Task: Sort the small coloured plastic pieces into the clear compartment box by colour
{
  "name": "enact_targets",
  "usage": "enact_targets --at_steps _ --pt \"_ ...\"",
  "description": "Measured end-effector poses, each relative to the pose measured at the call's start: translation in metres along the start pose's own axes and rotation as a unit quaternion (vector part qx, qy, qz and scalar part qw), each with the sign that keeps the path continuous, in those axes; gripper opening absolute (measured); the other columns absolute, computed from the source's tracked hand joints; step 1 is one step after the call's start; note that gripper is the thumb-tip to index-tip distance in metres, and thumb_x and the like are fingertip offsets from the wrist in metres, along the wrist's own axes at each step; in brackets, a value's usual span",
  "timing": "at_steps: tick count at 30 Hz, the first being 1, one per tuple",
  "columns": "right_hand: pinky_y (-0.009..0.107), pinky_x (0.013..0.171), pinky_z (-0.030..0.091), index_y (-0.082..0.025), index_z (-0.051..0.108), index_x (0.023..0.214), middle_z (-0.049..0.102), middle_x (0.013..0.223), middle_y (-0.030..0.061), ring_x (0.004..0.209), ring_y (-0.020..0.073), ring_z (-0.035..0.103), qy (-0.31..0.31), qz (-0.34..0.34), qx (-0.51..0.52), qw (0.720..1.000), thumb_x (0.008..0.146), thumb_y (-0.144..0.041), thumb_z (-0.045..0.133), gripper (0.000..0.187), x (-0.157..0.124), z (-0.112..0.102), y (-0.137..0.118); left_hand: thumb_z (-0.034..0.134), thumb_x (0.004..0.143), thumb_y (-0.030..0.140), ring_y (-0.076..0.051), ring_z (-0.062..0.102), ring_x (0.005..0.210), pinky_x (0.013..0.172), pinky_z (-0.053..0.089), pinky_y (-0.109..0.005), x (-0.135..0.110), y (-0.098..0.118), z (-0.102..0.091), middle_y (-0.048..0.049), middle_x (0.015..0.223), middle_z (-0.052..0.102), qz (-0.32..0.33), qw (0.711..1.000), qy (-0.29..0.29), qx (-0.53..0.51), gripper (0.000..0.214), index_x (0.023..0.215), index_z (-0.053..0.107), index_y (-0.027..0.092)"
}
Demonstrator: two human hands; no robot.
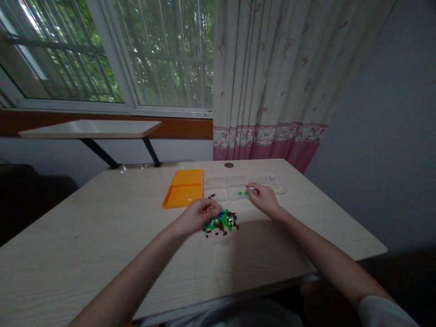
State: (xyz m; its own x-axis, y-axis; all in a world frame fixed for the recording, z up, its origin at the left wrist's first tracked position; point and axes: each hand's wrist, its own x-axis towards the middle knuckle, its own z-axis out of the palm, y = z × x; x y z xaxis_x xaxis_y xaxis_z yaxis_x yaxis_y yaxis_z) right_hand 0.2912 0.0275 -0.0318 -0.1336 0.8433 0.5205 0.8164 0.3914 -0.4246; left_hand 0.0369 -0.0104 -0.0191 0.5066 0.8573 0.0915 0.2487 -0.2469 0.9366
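A heap of tiny building bricks [223, 221] in green, brown, blue and cream lies on the table. My left hand [200, 212] is at the heap's left edge, fingers curled together; what they hold, if anything, is hidden. Behind the heap is a clear compartment tray [235, 180]. Over its front row my right hand [264, 197] is closed in a pinch, with a small pale bluish spot at the fingertips, too small to name. Green bricks [242, 194] lie in the compartment beside those fingertips. Some yellow pieces [277, 188] are in the right end compartment, and dark brown bricks [211, 196] in the left one.
An open orange box [185, 179] stands left of the tray, with a small pale piece in it. A raised shelf [91, 128] on black legs is at the back left. The table [136, 218] has a round cable hole [229, 165] near its back edge.
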Motion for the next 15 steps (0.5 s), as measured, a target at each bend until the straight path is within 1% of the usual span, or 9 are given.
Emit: enact_targets --at_steps 3,6,8,12,15 --pt "0.018 0.048 0.031 -0.021 0.066 0.089 0.053 0.050 -0.0026 0.044 0.0083 0.045 -0.033 -0.048 0.010 0.998 0.081 -0.033 0.044 0.027 -0.007 0.002 -0.012 0.057 0.073 0.035 -0.005 0.043 0.048 0.045 0.032 -0.017 0.006 -0.008 0.007 0.0002 0.065 0.054 -0.028 0.996 0.049 -0.072 0.024 0.076 0.051 0.012" --pt "0.017 0.050 0.034 -0.021 0.066 0.088 0.057 0.051 -0.0026 0.046 0.0076 0.048 -0.067 -0.109 0.025 0.991 0.079 -0.033 0.047 0.024 -0.016 0.009 -0.030 0.059 0.071 0.037 -0.003 0.041 0.043 0.040 0.028 -0.015 0.007 -0.009 0.014 0.0020 0.063 0.055 -0.036 0.991 0.061 -0.110 0.027 0.078 0.047 0.014" --pt "0.016 0.051 0.035 -0.023 0.067 0.089 0.060 0.055 -0.0027 0.047 0.0073 0.050 -0.085 -0.140 0.036 0.986 0.078 -0.032 0.050 0.022 -0.023 0.013 -0.042 0.060 0.071 0.037 -0.003 0.040 0.042 0.039 0.027 -0.014 0.007 -0.008 0.018 0.0039 0.061 0.053 -0.028 0.990 0.068 -0.120 0.028 0.078 0.044 0.015" --pt "0.016 0.050 0.036 -0.025 0.067 0.084 0.065 0.062 -0.0038 0.050 0.0069 0.053 -0.116 -0.160 0.045 0.979 0.077 -0.033 0.053 0.018 -0.031 0.015 -0.059 0.061 0.070 0.037 -0.003 0.040 0.041 0.041 0.028 -0.014 0.006 -0.004 0.024 0.0074 0.054 0.046 -0.009 0.989 0.075 -0.124 0.029 0.075 0.042 0.016" --pt "0.016 0.049 0.035 -0.023 0.068 0.080 0.064 0.060 -0.0041 0.048 0.0064 0.051 -0.115 -0.164 0.047 0.979 0.076 -0.033 0.055 0.017 -0.033 0.013 -0.063 0.063 0.068 0.036 -0.003 0.040 0.043 0.042 0.029 -0.014 0.006 -0.002 0.025 0.0076 0.055 0.045 -0.008 0.990 0.070 -0.122 0.030 0.073 0.042 0.016"
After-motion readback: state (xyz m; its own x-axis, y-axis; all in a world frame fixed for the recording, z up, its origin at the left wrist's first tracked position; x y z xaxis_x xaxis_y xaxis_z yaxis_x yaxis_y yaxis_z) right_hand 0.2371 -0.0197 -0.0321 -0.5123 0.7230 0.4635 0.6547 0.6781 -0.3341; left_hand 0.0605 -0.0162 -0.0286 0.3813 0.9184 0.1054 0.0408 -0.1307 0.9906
